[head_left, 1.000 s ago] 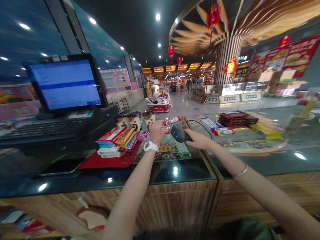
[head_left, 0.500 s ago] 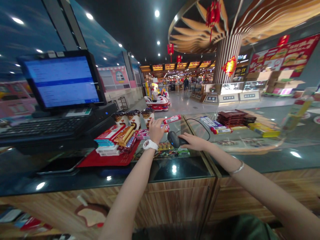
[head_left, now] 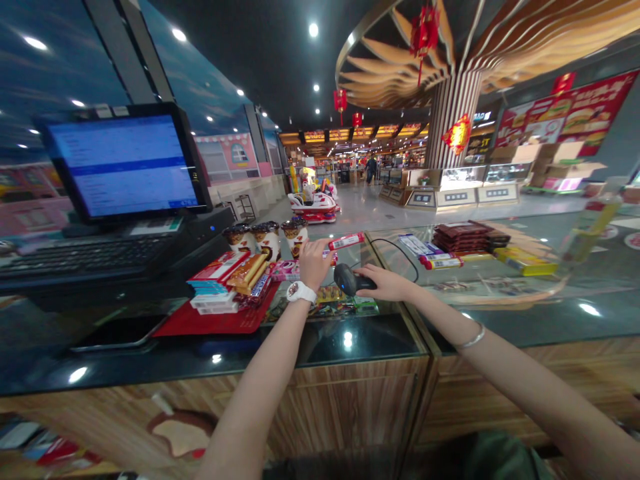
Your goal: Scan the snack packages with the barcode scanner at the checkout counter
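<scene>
My left hand, with a white watch at the wrist, is closed on a red candy roll whose barcode label faces me. Part of a second red roll shows just below it; whether I hold that one too, I cannot tell. In my right hand is a black barcode scanner, its head pointing left toward the rolls. A pink packet lies left of my left hand. Beside it, stacked snack boxes and golden-wrapped bars rest on a red mat.
Three lidded cups stand behind the stack. To the left are a monitor, a keyboard and a dark tablet. Brown packets, more rolls and a yellow box lie right. The scanner's cable loops across the glass counter.
Both hands stay almost in place, with the roll and the scanner held as before. The red roll shifts very slightly to the right. The view moves a little.
</scene>
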A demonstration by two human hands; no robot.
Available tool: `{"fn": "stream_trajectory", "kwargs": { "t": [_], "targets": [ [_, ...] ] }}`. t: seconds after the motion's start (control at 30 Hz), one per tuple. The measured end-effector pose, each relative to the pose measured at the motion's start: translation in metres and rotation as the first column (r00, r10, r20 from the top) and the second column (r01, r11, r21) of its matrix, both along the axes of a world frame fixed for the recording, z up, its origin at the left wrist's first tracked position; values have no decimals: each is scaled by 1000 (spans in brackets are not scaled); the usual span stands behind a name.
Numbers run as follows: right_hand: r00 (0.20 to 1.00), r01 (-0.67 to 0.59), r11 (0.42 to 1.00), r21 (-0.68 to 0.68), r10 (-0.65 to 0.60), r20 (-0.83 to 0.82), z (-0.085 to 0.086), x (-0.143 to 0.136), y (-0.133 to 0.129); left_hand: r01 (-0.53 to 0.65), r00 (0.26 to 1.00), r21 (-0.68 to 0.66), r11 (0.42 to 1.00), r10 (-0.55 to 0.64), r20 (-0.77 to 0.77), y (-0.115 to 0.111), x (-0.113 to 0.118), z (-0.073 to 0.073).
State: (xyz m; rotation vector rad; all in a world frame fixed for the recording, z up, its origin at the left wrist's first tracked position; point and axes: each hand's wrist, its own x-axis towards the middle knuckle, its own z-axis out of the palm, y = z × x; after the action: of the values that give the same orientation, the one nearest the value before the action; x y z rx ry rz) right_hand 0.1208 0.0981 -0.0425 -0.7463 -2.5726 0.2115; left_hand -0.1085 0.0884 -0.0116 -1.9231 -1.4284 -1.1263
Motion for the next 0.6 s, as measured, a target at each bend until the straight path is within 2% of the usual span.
{"fn": "stream_trajectory", "kwargs": {
  "t": [0.07, 0.17, 0.3, 0.4, 0.6],
  "targets": [
    [997, 15, 1000, 28, -13, -70, 4, 0, -3, 5, 1000, -5, 1000, -5, -1, -2, 3, 1],
    [969, 127, 986, 112, -100, -224, 12, 1, -7, 14, 1000, -10, 1000, -14, 3, -6, 8, 3],
    [874, 331, 913, 239, -201, -442, 23, 6, -9, 31, 999, -18, 999, -31, 10, -9, 17, 6],
    [856, 406, 869, 284, -253, -451, 31, 14, -8, 53, 999, -17, 998, -53, 6, -12, 25, 9],
    [861, 457, 844, 280, -341, -377, 40, 41, -8, 103, 995, -19, 994, -103, 6, -16, 47, 16]
  ]
}}
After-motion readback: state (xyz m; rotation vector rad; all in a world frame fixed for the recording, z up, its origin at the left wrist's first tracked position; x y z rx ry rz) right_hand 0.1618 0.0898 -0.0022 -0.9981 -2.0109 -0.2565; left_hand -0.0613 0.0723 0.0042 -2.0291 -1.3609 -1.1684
